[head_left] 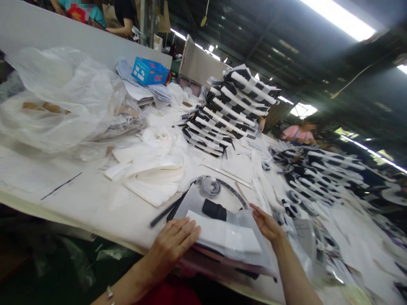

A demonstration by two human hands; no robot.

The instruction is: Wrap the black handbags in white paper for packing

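Observation:
A dark handbag (178, 207) lies flat in front of me, covered by a translucent sheet (190, 203). On top are a folded white padding piece (222, 231) and a black wrapped strap piece (214, 210). Its curved handle (233, 190) arches at the far side, with a coiled grey strap (210, 186) inside the arch. My left hand (176, 241) rests open, fingers laid over the near left edge of the padding. At the right end of the handle, my right hand (267, 222) has its fingers closed on the handbag's covered edge; its thumb is hard to make out.
White sheets (152, 173) and a large plastic bag (63, 101) lie left. A blue box (150, 71) stands farther back. Stacks of wrapped black-and-white pieces (229, 110) rise behind and right (321, 169). The table edge (95, 231) runs close to me. Other people (297, 132) sit beyond.

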